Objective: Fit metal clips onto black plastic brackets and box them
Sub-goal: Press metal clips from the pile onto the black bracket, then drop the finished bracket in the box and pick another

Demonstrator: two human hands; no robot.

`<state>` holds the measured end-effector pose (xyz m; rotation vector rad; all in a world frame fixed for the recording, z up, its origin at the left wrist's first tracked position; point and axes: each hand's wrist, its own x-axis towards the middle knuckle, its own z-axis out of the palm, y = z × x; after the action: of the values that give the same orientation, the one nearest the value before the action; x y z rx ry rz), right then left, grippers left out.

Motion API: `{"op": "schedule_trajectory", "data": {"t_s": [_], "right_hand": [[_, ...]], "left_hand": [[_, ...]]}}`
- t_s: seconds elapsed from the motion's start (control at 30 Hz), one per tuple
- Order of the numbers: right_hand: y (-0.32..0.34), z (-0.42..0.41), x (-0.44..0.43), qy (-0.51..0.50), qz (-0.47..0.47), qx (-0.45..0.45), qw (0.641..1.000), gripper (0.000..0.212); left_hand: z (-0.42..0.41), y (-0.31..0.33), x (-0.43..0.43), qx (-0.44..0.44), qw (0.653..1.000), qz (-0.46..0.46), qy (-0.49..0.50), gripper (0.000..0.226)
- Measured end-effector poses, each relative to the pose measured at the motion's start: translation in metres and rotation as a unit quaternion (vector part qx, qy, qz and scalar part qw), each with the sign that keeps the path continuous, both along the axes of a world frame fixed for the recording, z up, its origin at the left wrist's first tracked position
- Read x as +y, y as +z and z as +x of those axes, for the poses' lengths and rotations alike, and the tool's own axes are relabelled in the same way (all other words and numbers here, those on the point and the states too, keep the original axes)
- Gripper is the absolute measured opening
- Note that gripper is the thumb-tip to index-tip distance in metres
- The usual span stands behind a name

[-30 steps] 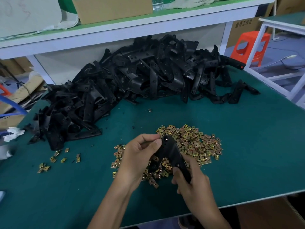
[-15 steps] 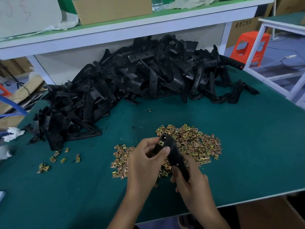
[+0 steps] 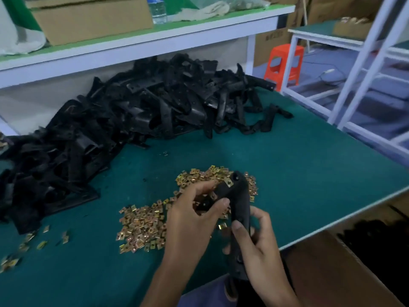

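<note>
On the table (image 3: 309, 173), the pile of brackets (image 3: 132, 111) lies along the far side, and the heap of clips (image 3: 141, 224) lies nearer, with loose clips (image 3: 33, 240) to its left. Above the heap, the left hand (image 3: 194, 218) and right hand (image 3: 259, 244) grip a single bracket (image 3: 240, 200). Behind the pile, a shelf (image 3: 155, 38) carries a carton (image 3: 93, 21) and a bottle (image 3: 158, 9). A box (image 3: 332, 273) stands right of the table's near edge

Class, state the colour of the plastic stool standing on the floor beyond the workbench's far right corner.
The stool is orange-red. It shows best, and only, in the head view.
</note>
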<state>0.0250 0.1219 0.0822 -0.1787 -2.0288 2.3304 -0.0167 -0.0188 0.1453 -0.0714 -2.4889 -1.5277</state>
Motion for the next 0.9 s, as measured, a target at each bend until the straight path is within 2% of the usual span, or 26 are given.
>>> {"op": "schedule_trajectory", "data": {"t_s": [0.13,0.23,0.33,0.47,0.7,0.77,0.83,0.9], "right_hand": [[-0.007,0.037,0.021,-0.072,-0.071,-0.007,0.995,0.022],[-0.014,0.066,0.042,-0.136,-0.066,-0.011,0.988,0.013],[-0.022,0.097,0.065,-0.215,-0.08,-0.033,0.973,0.015],[-0.025,0.132,0.093,-0.281,-0.102,-0.05,0.953,0.021],[-0.032,0.158,0.11,-0.357,-0.135,-0.047,0.923,0.021],[-0.032,0.161,0.113,-0.375,-0.148,-0.047,0.914,0.019],[-0.025,0.159,0.128,-0.393,-0.157,-0.034,0.905,0.017],[-0.019,0.149,0.162,-0.424,-0.179,-0.029,0.887,0.028]], "left_hand": [[0.007,-0.004,0.046,-0.017,0.995,0.004,-0.096,0.02],[0.017,-0.012,0.087,-0.018,0.979,-0.037,-0.198,0.022],[0.029,-0.018,0.129,0.007,0.949,-0.102,-0.299,0.027],[0.048,-0.025,0.181,0.032,0.908,-0.102,-0.406,0.029],[0.072,-0.035,0.224,0.058,0.866,-0.103,-0.485,0.032],[0.076,-0.032,0.226,0.074,0.858,-0.119,-0.495,0.04],[0.077,-0.028,0.223,0.075,0.859,-0.126,-0.491,0.052],[0.075,-0.025,0.214,0.069,0.867,-0.124,-0.478,0.05]]}}
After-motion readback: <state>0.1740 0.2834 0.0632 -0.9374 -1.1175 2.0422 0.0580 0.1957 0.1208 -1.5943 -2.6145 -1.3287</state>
